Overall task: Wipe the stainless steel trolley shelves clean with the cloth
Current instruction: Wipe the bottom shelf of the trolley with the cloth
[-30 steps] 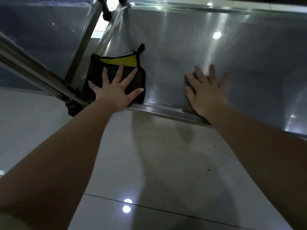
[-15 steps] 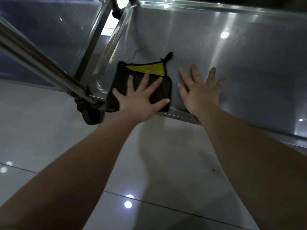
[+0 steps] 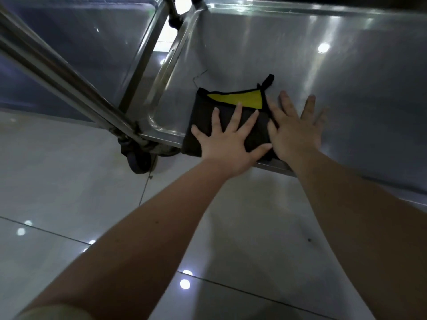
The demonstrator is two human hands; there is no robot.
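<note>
Fingers splayed wide on both: left hand flat on cloth, right hand beside it on shelf; cloth overhangs shelf's edge wrist-side, so a pull back prob drops it.

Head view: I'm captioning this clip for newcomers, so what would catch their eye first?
The black cloth with its yellow corner, lying near the front edge of the steel shelf, stands out most. The left hand presses flat on it with fingers spread, and the right hand lies flat on the shelf at the cloth's right edge.
</note>
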